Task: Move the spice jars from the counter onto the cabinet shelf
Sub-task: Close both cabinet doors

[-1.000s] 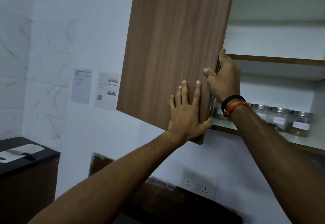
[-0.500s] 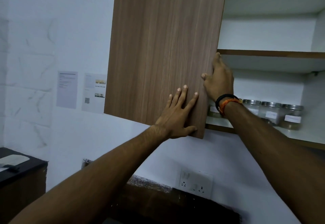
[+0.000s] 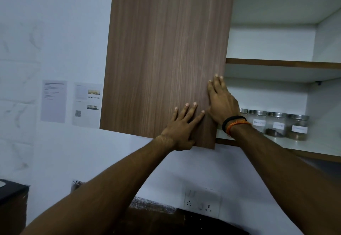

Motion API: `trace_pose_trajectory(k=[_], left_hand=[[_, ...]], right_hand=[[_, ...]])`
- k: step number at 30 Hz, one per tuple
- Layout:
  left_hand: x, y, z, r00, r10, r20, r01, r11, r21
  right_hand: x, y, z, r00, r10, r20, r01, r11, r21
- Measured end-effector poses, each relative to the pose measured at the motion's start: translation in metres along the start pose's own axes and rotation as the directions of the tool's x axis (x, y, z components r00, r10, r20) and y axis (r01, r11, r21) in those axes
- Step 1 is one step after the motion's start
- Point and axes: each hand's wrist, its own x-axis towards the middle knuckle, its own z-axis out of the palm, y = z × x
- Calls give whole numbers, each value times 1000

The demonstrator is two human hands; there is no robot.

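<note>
Labels on the spice jars (image 3: 276, 124) are white but blurred, unreadable. Jars sit in a row on the lower cabinet shelf (image 3: 313, 145), right part of it bare. Your left hand (image 3: 181, 130) lies flat, fingers spread, on the cabinet door (image 3: 166, 55) near its lower free corner. Your right hand (image 3: 221, 103) presses flat at the door's edge, no longer wrapped behind it as a second ago. Door has swung nearer shut.

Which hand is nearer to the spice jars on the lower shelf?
The right hand. It lies at the door's edge, just left of the spice jars; the left hand presses the cabinet door farther left.
</note>
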Motion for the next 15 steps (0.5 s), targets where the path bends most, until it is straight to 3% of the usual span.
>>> trace_pose_trajectory(k=[15], left_hand=[[7, -3, 20, 1000, -7, -14, 7, 1000, 17]], right_hand=[[3, -4, 13, 997, 13, 74, -13, 1000, -7]])
